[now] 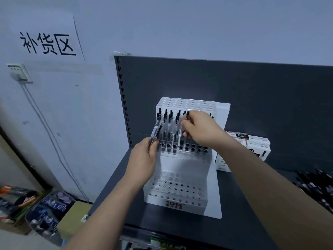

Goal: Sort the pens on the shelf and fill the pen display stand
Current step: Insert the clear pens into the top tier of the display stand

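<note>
While our left hand [144,157] grips a small bunch of pens [156,131] at the left side of the pen display stand [180,163], our right hand [200,129] pinches one pen [187,115] over the middle step of the stand. So both hands are closed around pens. We are in the filling step. The stand sits on the dark shelf [243,195], and its middle step already has pens standing [168,123] in the holes on the left side. The holes to the right on that step look empty, and so do the top step and the low front step. We think the job is not near half done. Next, we need to point the pen's tip down at an empty hole just beside the last standing pen, and slide it in straight so it does not knock the others. Then the right hand must take another pen from the bunch. More loose pens [320,188] lie at the right end of the shelf.
</note>
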`<state>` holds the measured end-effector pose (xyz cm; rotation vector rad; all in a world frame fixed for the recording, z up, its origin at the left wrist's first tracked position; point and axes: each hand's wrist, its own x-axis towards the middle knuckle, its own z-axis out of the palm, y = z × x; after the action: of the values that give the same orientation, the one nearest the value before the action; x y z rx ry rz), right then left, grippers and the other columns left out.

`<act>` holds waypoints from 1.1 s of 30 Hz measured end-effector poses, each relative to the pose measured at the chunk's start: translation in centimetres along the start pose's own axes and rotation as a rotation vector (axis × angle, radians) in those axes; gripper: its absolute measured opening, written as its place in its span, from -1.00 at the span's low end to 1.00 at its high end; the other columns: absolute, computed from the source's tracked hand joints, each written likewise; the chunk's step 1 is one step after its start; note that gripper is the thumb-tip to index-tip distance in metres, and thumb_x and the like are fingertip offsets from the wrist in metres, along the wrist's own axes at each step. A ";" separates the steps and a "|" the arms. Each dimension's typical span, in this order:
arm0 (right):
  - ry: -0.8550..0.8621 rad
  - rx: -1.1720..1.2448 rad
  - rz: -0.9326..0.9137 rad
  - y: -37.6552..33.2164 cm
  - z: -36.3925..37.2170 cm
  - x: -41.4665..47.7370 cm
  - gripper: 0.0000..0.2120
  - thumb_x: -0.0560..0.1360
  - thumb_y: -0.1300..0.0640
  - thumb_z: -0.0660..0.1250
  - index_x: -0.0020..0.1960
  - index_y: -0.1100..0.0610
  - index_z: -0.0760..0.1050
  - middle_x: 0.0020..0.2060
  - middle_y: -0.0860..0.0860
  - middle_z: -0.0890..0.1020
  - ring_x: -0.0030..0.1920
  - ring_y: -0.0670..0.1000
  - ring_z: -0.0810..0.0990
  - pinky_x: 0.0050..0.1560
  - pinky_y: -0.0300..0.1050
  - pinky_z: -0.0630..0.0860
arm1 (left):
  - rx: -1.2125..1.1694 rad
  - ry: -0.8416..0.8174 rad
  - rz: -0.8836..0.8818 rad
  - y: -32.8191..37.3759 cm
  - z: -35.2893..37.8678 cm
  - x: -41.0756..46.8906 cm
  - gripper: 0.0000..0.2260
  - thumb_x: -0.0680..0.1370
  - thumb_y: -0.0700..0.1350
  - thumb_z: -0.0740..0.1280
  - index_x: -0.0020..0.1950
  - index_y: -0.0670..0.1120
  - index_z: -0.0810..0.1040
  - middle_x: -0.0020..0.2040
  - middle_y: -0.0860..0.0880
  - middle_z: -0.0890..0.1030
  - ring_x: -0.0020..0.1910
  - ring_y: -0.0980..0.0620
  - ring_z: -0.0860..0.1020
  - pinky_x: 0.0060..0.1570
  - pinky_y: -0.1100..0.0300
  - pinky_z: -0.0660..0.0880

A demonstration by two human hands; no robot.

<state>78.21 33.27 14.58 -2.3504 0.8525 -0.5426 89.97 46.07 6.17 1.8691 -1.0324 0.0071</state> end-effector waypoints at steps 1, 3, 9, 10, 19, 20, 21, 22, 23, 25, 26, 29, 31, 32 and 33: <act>-0.050 -0.058 0.015 -0.2 0.3 0.2 -0.76 0.62 0.16 0.08 -0.06 0.24 0.45 -0.15 0.19 0.66 -0.23 0.04 0.63 -0.17 0.08 0.58 | 0.000 0.000 0.001 0.0 0.0 0.0 -0.77 0.64 -0.09 0.17 -0.01 -0.22 0.53 -0.17 -0.10 0.60 -0.17 -0.07 0.53 -0.24 0.20 0.36; -0.114 -0.119 0.048 -0.4 0.7 0.5 -0.76 0.62 0.16 0.06 -0.12 0.26 0.39 -0.11 0.28 0.65 -0.27 0.07 0.55 -0.30 0.01 0.48 | 0.002 0.000 0.001 0.1 0.0 0.0 -0.77 0.64 -0.10 0.17 -0.01 -0.22 0.54 -0.17 -0.10 0.60 -0.17 -0.07 0.53 -0.23 0.21 0.37; -0.123 -0.066 0.112 -0.8 0.6 0.4 -0.75 0.59 0.23 0.07 -0.26 0.20 0.30 -0.30 0.31 0.64 -0.37 0.13 0.58 -0.35 -0.08 0.39 | -0.007 -0.005 0.003 0.1 -0.1 0.0 -0.76 0.64 -0.10 0.17 -0.02 -0.24 0.53 -0.18 -0.14 0.60 -0.17 -0.11 0.52 -0.22 0.14 0.35; -0.107 -0.078 0.108 -0.8 0.6 0.4 -0.75 0.57 0.23 0.09 -0.29 0.18 0.28 -0.34 0.33 0.58 -0.37 0.11 0.51 -0.34 -0.08 0.37 | -0.005 -0.009 0.004 0.1 -0.1 0.0 -0.76 0.64 -0.10 0.17 -0.02 -0.24 0.53 -0.18 -0.14 0.60 -0.17 -0.11 0.52 -0.24 0.15 0.35; 0.090 -0.204 0.109 0.1 1.2 0.7 -0.89 0.48 0.26 0.21 -0.22 0.23 0.39 -0.31 0.17 0.54 -0.34 0.08 0.41 -0.33 -0.10 0.37 | -0.004 -0.032 -0.003 -0.1 -0.2 0.0 -0.75 0.64 -0.08 0.17 -0.07 -0.23 0.50 -0.25 -0.11 0.55 -0.21 -0.11 0.50 -0.26 0.14 0.34; 0.105 -0.211 0.102 0.3 1.3 0.8 -0.89 0.50 0.25 0.22 -0.16 0.28 0.45 -0.26 0.19 0.60 -0.32 0.11 0.48 -0.29 -0.07 0.44 | -0.004 -0.032 -0.001 -0.1 -0.2 0.0 -0.75 0.64 -0.08 0.17 -0.07 -0.23 0.50 -0.25 -0.11 0.55 -0.21 -0.11 0.50 -0.26 0.14 0.34; 0.116 -0.229 0.092 0.5 1.4 0.9 -0.86 0.51 0.24 0.23 -0.11 0.32 0.48 -0.21 0.21 0.64 -0.28 0.15 0.56 -0.23 -0.03 0.52 | -0.003 -0.032 0.000 -0.1 -0.3 0.0 -0.75 0.64 -0.08 0.17 -0.07 -0.23 0.50 -0.25 -0.10 0.55 -0.21 -0.11 0.50 -0.26 0.15 0.34; 0.120 -0.250 0.085 0.7 1.4 1.0 -0.85 0.52 0.24 0.24 -0.07 0.33 0.50 -0.18 0.23 0.65 -0.22 0.20 0.61 -0.16 0.01 0.56 | -0.004 -0.034 0.000 -0.1 -0.3 0.0 -0.75 0.64 -0.08 0.17 -0.06 -0.23 0.51 -0.25 -0.09 0.56 -0.21 -0.10 0.50 -0.26 0.15 0.34; 0.121 -0.271 0.075 0.9 1.4 1.2 -0.85 0.51 0.25 0.24 -0.06 0.34 0.51 -0.16 0.24 0.65 -0.17 0.22 0.64 -0.12 0.05 0.58 | -0.005 -0.035 -0.001 -0.1 -0.3 0.0 -0.75 0.64 -0.08 0.17 -0.05 -0.23 0.51 -0.25 -0.09 0.56 -0.20 -0.10 0.51 -0.24 0.14 0.35; 0.115 -0.305 0.069 1.1 1.3 1.5 -0.86 0.49 0.27 0.25 -0.07 0.36 0.51 -0.16 0.25 0.66 -0.25 0.19 0.62 -0.12 0.08 0.59 | -0.007 -0.042 -0.006 -0.1 -0.3 0.1 -0.74 0.64 -0.07 0.16 -0.04 -0.23 0.51 -0.23 -0.09 0.57 -0.19 -0.09 0.51 -0.20 0.09 0.39; 0.109 -0.319 0.073 1.2 1.4 1.6 -0.87 0.48 0.28 0.26 -0.10 0.36 0.51 -0.17 0.25 0.66 -0.32 0.13 0.56 -0.14 0.06 0.59 | -0.007 -0.046 -0.010 -0.1 -0.3 0.1 -0.74 0.64 -0.06 0.16 -0.03 -0.22 0.51 -0.22 -0.09 0.57 -0.18 -0.09 0.51 -0.18 0.07 0.40; 0.096 -0.356 0.088 1.1 1.6 1.8 -0.89 0.47 0.30 0.27 -0.16 0.35 0.52 -0.20 0.24 0.66 -0.37 0.06 0.43 -0.27 -0.05 0.52 | -0.013 -0.059 -0.027 -0.1 -0.5 0.1 -0.74 0.64 -0.04 0.16 -0.03 -0.19 0.52 -0.24 -0.04 0.56 -0.20 -0.04 0.51 -0.20 0.11 0.39; 0.081 -0.337 0.099 1.3 1.6 1.7 -0.84 0.48 0.28 0.26 -0.17 0.36 0.54 -0.23 0.25 0.66 -0.38 0.06 0.45 -0.22 -0.01 0.58 | -0.038 -0.058 -0.039 0.0 -0.7 0.0 -0.75 0.64 -0.02 0.16 -0.03 -0.16 0.53 -0.25 -0.02 0.57 -0.19 -0.01 0.52 -0.20 0.13 0.41; 0.073 -0.319 0.101 1.3 1.5 1.4 -0.81 0.49 0.25 0.26 -0.18 0.37 0.55 -0.25 0.26 0.66 -0.39 0.06 0.47 -0.18 0.03 0.61 | -0.059 -0.057 -0.039 0.0 -0.9 -0.1 -0.75 0.64 -0.01 0.16 -0.04 -0.13 0.54 -0.24 0.00 0.59 -0.18 0.01 0.53 -0.19 0.15 0.42; 0.073 -0.296 0.099 1.5 1.4 1.1 -0.77 0.50 0.21 0.27 -0.19 0.38 0.55 -0.27 0.27 0.66 -0.41 0.06 0.47 -0.17 0.07 0.62 | -0.093 -0.061 -0.038 0.1 -1.1 -0.2 -0.76 0.63 -0.01 0.17 -0.05 -0.09 0.55 -0.24 0.04 0.60 -0.19 0.06 0.55 -0.17 0.19 0.43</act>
<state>79.07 32.14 12.81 -2.5468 1.1443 -0.4916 90.19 46.99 6.71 1.8138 -1.0212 -0.1185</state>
